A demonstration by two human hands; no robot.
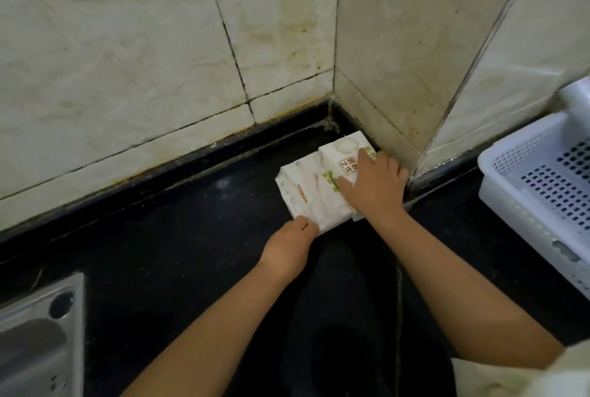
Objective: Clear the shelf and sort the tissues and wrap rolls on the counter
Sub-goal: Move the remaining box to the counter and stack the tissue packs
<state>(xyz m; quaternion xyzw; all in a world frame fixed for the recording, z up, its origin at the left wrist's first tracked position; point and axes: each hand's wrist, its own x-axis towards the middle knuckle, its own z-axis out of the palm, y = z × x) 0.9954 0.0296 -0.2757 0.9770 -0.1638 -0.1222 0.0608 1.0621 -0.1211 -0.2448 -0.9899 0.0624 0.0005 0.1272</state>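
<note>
So we're at the tidy-up part of the sort: the tissue packs (322,186) are sitting on the dark desk (198,237), shoved into the corner where the two tiled walls (159,45) meet. Looks like a few soft packs lying flat side by side, the far one with the brown label nearly touching the right-hand wall.

Our right hand (372,187) is laid flat on top of the packs, fingers spread and pressing down, not gripping anything. Our left hand (292,245) is down at the near corner of the stack with its fingers loosely curled against the edge, more of a nudge than a real hold, though we can't quite see the fingertips, so we wouldn't swear it isn't pinching the wrapper.

Tips for doing this bit well, as we see it:
- Keep the right palm light. These packs are squishy and the wrapper is slippery, so too much push just makes them fan out.
- Use the left hand as the squaring edge: push the near ends in together so they line up flush.
- Don't jam them hard into the corner; the grout line there looks grimy.

The white perforated basket (539,186) sits well off to the right with a pale roll (578,99) at its far end, probably one of the wrap rolls, so we'd leave room on the desk beside the tissues for those. The steel sink (38,332) is off to the left, so keep the packs away from that side.
</note>
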